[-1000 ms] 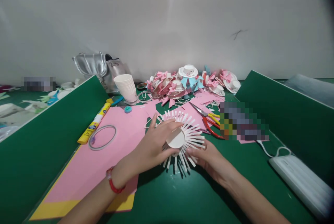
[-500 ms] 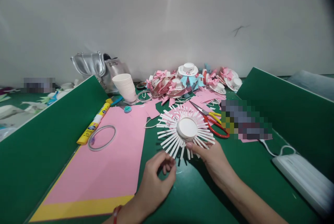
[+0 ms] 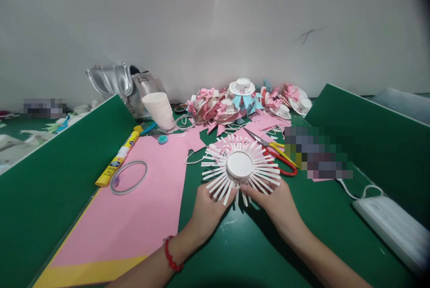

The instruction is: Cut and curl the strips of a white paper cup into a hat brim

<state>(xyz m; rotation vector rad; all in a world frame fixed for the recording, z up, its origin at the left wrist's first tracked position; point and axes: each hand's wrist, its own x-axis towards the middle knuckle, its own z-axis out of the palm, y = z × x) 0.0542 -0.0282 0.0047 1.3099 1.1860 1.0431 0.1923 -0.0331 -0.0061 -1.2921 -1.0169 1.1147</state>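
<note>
A white paper cup cut into a fan of strips [image 3: 239,165] rests bottom-up on the green table [image 3: 268,252], its strips spread out all round. My left hand [image 3: 208,209] pinches the strips at its near left edge. My right hand [image 3: 273,200] holds the strips at its near right edge, fingers curled under them. Both hands sit just in front of the cup, with a red cord on my left wrist.
A pink sheet on yellow card [image 3: 134,207] lies at left with a tape ring [image 3: 128,177] and a glue tube [image 3: 118,161]. Red-handled scissors [image 3: 272,149], stacked paper cups [image 3: 158,109], a silver bag [image 3: 117,82], finished paper hats [image 3: 242,100] and a white box [image 3: 389,225] lie around.
My left hand left the top of the cup, drew back toward me, then came forward again to grip the near left strips. The cup shifted slightly right and away.
</note>
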